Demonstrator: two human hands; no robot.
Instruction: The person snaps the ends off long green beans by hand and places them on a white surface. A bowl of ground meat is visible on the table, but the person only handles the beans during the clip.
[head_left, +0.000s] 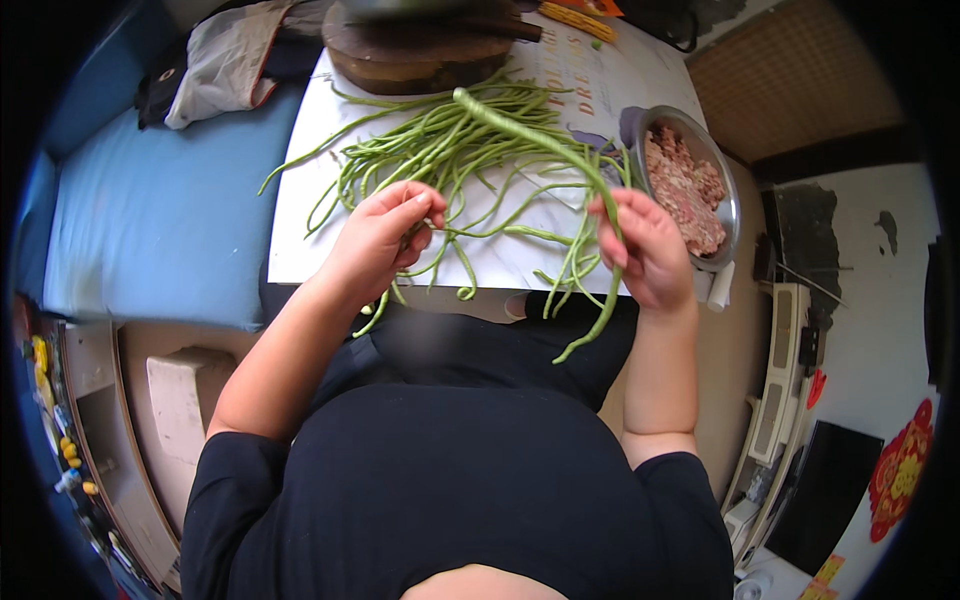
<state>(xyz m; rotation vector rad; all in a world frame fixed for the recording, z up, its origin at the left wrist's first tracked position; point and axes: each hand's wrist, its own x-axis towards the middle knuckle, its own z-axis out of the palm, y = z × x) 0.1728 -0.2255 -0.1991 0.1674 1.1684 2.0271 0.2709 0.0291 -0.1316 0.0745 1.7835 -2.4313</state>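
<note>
Long green beans lie in a loose, tangled pile on the white table, some ends hanging over its near edge. My right hand is closed around one long bean. That bean arches up to the left over the pile, while its other end dangles below my fingers. Left of it, my left hand is pinched shut at the pile's near side. Whatever those fingers hold, if anything, is hidden; bean strands pass behind them.
A metal bowl of minced meat stands at the table's right. At the back are a round wooden chopping block with a dark-handled tool and a corn cob. A blue couch adjoins on the left.
</note>
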